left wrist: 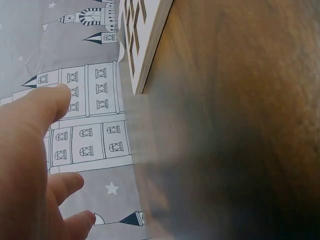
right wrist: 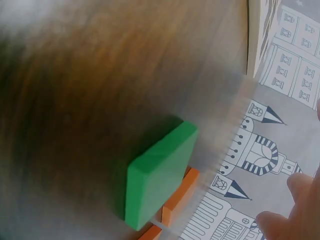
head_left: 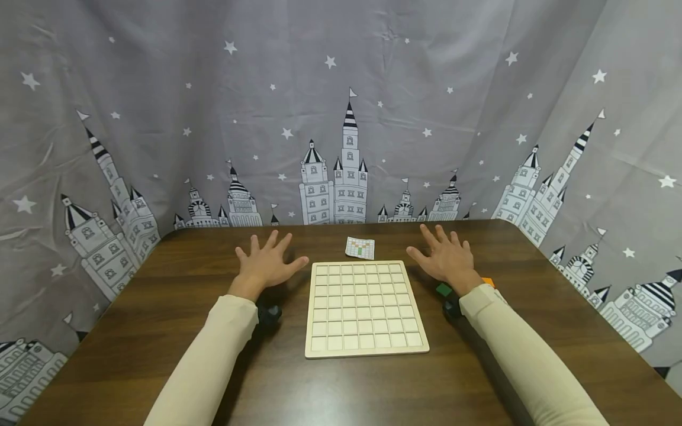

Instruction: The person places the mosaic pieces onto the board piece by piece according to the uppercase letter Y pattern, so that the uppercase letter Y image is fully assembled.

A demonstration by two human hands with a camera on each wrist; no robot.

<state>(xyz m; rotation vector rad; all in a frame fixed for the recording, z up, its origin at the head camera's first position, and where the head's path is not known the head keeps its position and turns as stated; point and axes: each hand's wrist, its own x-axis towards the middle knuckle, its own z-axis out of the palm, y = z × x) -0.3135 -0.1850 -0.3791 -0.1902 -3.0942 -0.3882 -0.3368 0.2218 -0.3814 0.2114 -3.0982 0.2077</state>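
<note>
My left hand (head_left: 264, 264) is held with fingers spread, left of the wooden grid board (head_left: 365, 309), and holds nothing. On the board's other side my right hand (head_left: 444, 258) also has its fingers spread and holds nothing. The board is pale, with rows of square recesses that contain no pieces. Near the right wrist lies a green square tile (right wrist: 162, 175), partly hidden by the arm in the head view. Beside it are orange tiles (right wrist: 180, 196), mostly covered by the arm and the green tile.
A small paper card (head_left: 360, 248) with a coloured grid pattern lies just beyond the board. All this is on a dark brown wooden table (head_left: 176, 296). Behind the table hangs a grey curtain (head_left: 405, 77) printed with castles and stars.
</note>
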